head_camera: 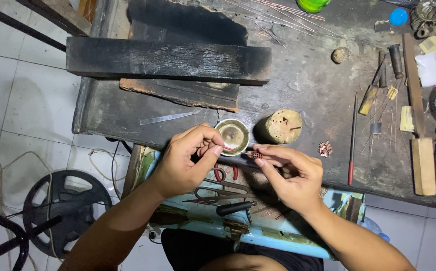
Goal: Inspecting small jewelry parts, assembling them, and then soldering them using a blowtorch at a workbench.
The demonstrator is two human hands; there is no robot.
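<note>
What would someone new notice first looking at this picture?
Probably the two hands at centre: the left hand and the right hand pinch a small coppery ribbed piece beside a small round metal bowl. Behind them, a long charred black wooden block lies across the dark workbench.

Bowl (232, 135), wooden stump (283, 126) beyond fingers (213, 150)

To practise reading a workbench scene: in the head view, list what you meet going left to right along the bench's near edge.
Flat metal strip → left hand → small metal bowl → small coppery piece in the right hand's fingertips → round wooden stump → cluster of coppery bits → red-handled file → wooden block.
</note>
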